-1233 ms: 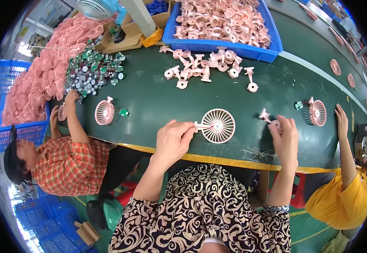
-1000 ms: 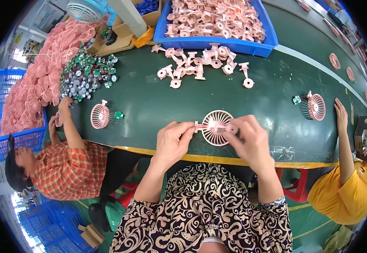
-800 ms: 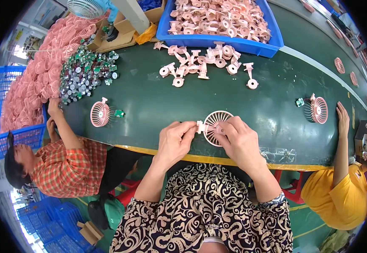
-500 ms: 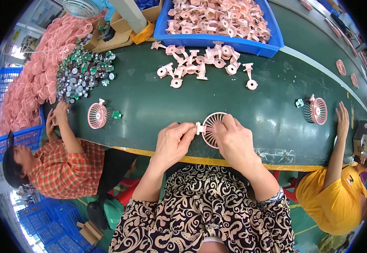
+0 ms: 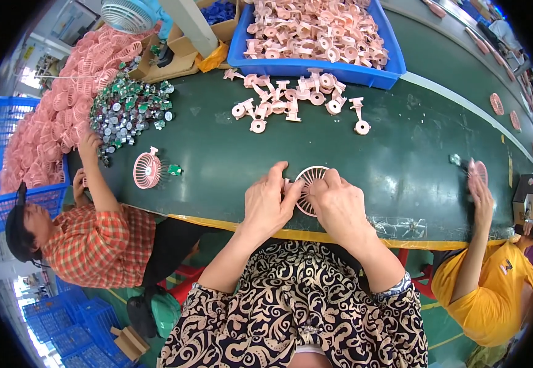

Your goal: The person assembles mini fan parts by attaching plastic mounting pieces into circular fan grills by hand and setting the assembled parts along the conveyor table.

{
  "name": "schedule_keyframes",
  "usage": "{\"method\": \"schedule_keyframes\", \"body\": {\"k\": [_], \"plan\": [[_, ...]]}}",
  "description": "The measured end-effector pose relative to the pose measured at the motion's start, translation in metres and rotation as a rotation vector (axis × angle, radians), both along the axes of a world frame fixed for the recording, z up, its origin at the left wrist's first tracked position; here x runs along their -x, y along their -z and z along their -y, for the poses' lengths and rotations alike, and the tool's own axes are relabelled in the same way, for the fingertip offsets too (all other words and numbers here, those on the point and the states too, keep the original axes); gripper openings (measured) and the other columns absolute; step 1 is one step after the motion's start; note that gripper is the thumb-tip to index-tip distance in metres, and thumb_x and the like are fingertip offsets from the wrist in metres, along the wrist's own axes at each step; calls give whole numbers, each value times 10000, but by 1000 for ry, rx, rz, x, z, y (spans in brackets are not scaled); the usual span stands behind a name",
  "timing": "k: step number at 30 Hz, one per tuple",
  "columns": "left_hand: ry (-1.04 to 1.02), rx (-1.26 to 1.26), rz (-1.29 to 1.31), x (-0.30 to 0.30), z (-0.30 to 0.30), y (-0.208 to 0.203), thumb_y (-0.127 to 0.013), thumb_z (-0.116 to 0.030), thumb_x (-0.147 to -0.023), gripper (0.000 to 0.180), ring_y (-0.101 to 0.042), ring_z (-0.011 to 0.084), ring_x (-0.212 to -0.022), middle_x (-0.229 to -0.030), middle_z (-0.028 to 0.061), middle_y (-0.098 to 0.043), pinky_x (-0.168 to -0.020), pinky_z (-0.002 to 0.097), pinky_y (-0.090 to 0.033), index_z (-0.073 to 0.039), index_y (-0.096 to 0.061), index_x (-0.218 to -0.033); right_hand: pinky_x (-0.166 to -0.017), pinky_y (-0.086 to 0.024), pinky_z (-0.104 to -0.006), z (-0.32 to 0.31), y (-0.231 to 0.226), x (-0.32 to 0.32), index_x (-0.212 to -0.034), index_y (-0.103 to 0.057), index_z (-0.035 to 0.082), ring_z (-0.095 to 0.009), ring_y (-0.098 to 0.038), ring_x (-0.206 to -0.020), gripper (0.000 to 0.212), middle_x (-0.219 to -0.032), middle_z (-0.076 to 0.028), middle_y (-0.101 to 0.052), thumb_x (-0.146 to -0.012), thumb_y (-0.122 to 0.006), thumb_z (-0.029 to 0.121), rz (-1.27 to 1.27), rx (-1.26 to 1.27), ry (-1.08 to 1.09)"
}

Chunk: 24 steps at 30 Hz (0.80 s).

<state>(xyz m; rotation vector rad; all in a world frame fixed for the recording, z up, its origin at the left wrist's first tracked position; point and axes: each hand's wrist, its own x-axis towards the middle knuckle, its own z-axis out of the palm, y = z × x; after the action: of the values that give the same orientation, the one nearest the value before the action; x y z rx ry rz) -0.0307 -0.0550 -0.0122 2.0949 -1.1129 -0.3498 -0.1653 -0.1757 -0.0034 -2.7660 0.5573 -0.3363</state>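
Left hand [image 5: 269,201], earlier pinched, now parts thumb and forefinger at the pink cage [image 5: 306,202]. Right hand [image 5: 340,200] remains bunched over it; both grips are obscured

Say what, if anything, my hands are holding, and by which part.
The left hand is at the stem of the grille, its grip unclear. The right hand covers the grille's right part; any hold there is hidden.
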Motion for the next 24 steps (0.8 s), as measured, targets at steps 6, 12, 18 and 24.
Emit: {"method": "schedule_keyframes", "body": {"k": [6,12,18,24], "plan": [[-3,63,-19,-2,0,1,-749,-248,-950,444,-627,230,-585,-646,84,-617,-605,376,-496,43,-593,-1246,-639,-577,-388,-1,2,-3,-885,-689,76,-290,-708,-761,162,-896,-113,-598,-834,-792,191,-12,40,5],[-63,6,-83,-1,6,0,-732,-264,-952,423,-620,227,-570,-640,82,-618,-603,369,-495,20,-588,-1230,-662,-573,-412,-2,-3,2,-948,-708,68,-308,-704,-796,193,-961,-109,-633,-851,-791,212,139,-90,41],[-14,21,-166,-8,-6,-1,-748,-281,-948,419,-647,186,-637,-715,78,-676,-639,344,-514,-6,-602,-1227,-781,-593,-424,-6,-18,23,-1138,-698,23,-350,-705,-956,411,-1164,-132,-656,-819,-849,234,271,-270,-82],[64,85,-287,-26,-17,-7,-760,-219,-948,440,-609,91,-702,-856,42,-726,-660,279,-504,6,-590,-1286,-805,-599,-419,9,-17,60,-1175,-683,45,-335,-702,-984,492,-1208,-105,-645,-760,-890,209,242,-239,8]]}}
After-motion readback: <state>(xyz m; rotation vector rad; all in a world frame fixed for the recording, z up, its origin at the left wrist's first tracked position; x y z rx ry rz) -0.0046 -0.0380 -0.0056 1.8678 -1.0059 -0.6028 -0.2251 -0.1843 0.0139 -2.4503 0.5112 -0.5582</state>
